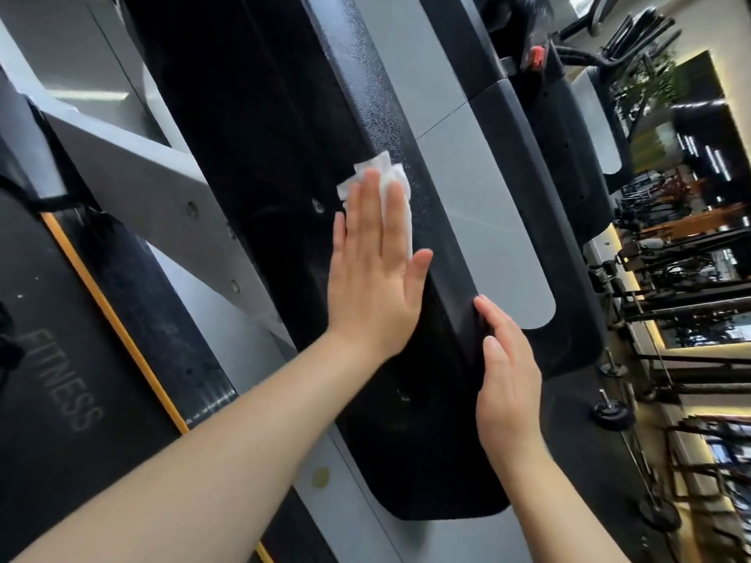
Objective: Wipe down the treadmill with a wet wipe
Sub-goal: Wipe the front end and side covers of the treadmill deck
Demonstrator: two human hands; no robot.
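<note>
The view is tilted steeply. A black treadmill console panel (284, 128) with a grey trim strip (483, 221) runs from top centre to lower right. My left hand (374, 270) lies flat with straight fingers on the black panel, pressing a crumpled white wet wipe (396, 184) against it. The wipe sticks out beyond the fingertips. My right hand (508, 379) rests on the panel's right edge near its lower end, with its thumb on the front face and its fingers out of sight behind the rim.
At the left lie the treadmill's grey frame arm (134, 172) and its black deck (57, 359) with an orange stripe and the word FITNESS. A second machine (565, 128) with a red clip stands at the upper right. Weight racks and barbells (682, 327) line the right.
</note>
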